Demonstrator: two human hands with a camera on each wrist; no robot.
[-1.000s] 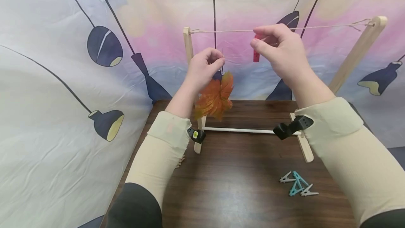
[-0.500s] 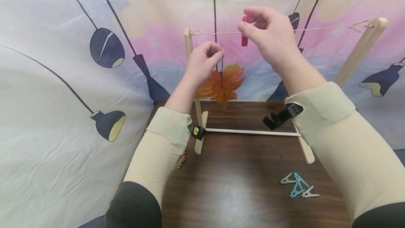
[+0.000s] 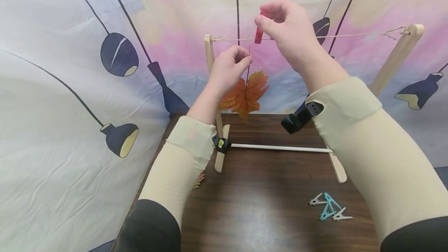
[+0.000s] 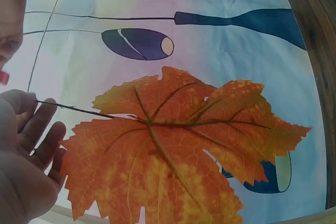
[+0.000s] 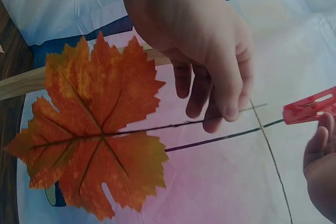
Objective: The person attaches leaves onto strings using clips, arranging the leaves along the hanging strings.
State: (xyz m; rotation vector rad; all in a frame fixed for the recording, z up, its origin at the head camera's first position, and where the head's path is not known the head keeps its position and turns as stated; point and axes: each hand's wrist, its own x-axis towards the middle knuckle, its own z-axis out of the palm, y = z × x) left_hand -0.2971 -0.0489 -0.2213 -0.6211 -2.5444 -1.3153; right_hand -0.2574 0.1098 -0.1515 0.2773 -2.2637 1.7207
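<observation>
Between thumb and fingertips my left hand (image 3: 229, 66) pinches the thin dark stem of an orange artificial maple leaf (image 3: 247, 95). The leaf (image 4: 173, 145) hangs below that hand, its stem tip poking up past the fingers close to the string (image 3: 231, 39). My right hand (image 3: 288, 30), higher and to the right, pinches a red clothespin (image 3: 259, 34) by its upper end, with the lower end overlapping the string in the head view. In the right wrist view the stem tip crosses the string (image 5: 273, 156), and the red clothespin (image 5: 310, 107) points toward it.
The string runs between two wooden posts (image 3: 395, 61), joined low down by a white rod (image 3: 280, 148). Several blue and grey clothespins (image 3: 329, 206) lie on the dark wooden table (image 3: 266, 205) at right. More leaves (image 3: 198, 181) peek out beside my left forearm. A painted cloth stands behind.
My right hand has moved left and up with the red clothespin, nearer the left hand. The left hand rose slightly, and the leaf has turned its broad face to the head camera.
</observation>
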